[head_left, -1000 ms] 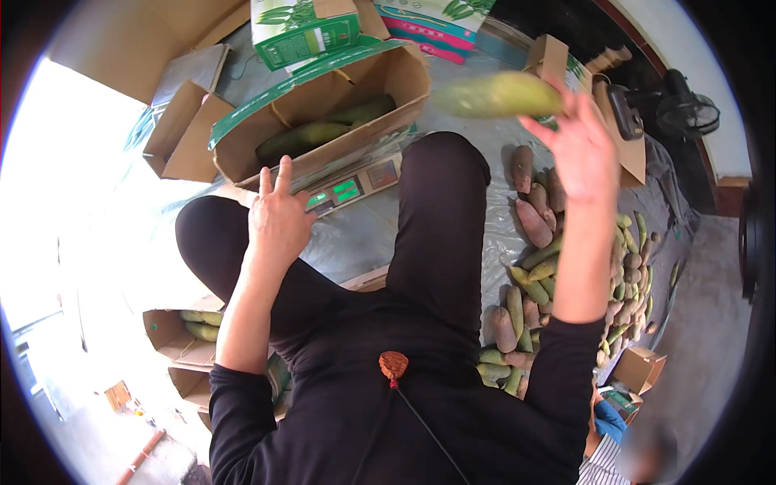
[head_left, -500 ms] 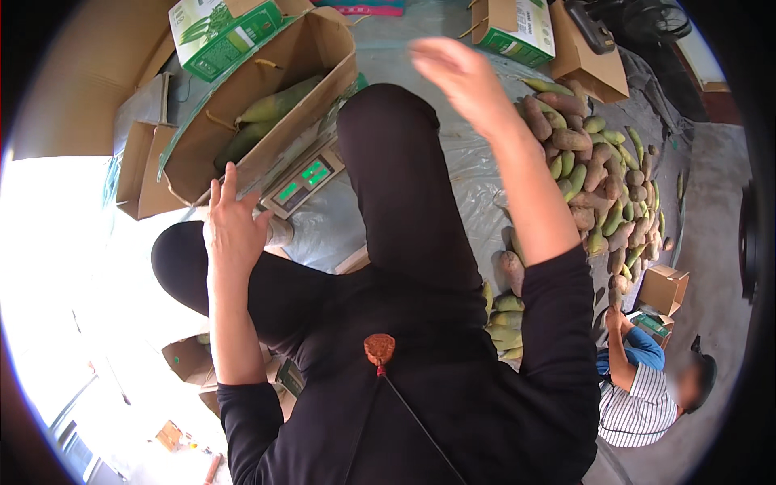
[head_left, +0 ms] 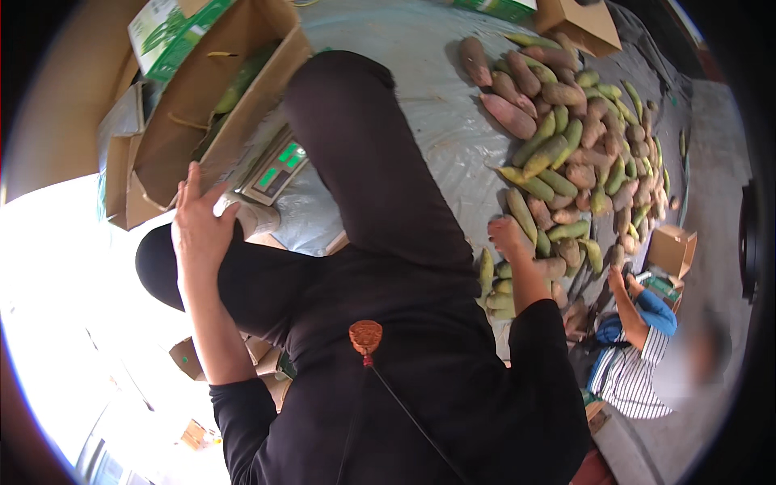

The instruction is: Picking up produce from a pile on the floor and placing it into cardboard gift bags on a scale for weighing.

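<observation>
My left hand (head_left: 200, 230) is open, its fingers spread, with the fingertips at the lower edge of an open cardboard box (head_left: 242, 113). Long green radishes (head_left: 242, 81) lie inside that box, partly hidden by its wall. The box rests over a digital scale (head_left: 279, 166) with a lit green display. My right hand (head_left: 509, 234) is low at the near left side of a heap of radish-like roots (head_left: 598, 153), right against a green one (head_left: 521, 212). Its fingers are curled, and what they hold, if anything, is hidden.
Plastic sheeting (head_left: 428, 105) covers the floor under the heap. A green and white carton (head_left: 170, 36) stands at the far left, and a brown carton (head_left: 578, 24) at the far right. At the right, another person in a striped shirt (head_left: 630, 380) works beside a small box (head_left: 671, 246).
My right hand has come down and back from above the sheeting to the near side of the heap. The view has shifted. My left hand has stayed by the box edge.
</observation>
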Motion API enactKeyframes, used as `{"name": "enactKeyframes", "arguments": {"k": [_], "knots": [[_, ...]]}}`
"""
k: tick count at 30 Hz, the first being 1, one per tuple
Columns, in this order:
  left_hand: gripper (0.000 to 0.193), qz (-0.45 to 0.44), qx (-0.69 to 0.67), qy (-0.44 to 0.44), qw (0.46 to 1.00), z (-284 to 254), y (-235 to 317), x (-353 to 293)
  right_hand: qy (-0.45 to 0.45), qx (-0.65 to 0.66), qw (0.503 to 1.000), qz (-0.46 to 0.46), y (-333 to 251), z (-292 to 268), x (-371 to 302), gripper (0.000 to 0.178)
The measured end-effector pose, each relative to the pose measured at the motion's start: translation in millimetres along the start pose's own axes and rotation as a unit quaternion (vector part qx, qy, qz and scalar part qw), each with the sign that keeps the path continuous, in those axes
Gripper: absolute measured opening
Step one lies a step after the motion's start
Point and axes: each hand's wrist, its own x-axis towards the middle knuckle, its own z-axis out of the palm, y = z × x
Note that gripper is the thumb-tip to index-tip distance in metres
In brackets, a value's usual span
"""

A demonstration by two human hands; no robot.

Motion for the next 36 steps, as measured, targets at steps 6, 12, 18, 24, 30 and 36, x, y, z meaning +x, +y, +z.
{"name": "enactKeyframes", "arguments": {"k": [6, 12, 18, 24, 30, 36], "knots": [[0.035, 0.016, 0.002, -0.010, 1.000, -1, -5, 3, -0.015, -0.012, 1.000, 0.014, 71, 12, 2, 0.014], [0.033, 0.020, 0.007, -0.059, 0.998, 7, 22, 19, -0.009, -0.180, 0.980, -0.089, 145, -33, 13, 0.016], [0.034, -0.024, 0.039, -0.069, 0.997, -8, 18, 8, 0.039, 0.063, 0.987, 0.146, 96, -25, -4, 0.026], [0.033, -0.008, 0.029, -0.073, 0.997, -2, 16, 12, 0.085, -0.146, 0.980, 0.103, 150, 13, 5, 0.041], [0.034, -0.016, 0.017, -0.057, 0.998, -6, 6, 8, 0.068, -0.183, 0.968, 0.159, 124, 43, 1, 0.070], [0.034, -0.030, -0.011, -0.068, 0.997, -6, 11, 11, 0.049, -0.241, 0.952, 0.180, 138, 49, 9, 0.085]]}}
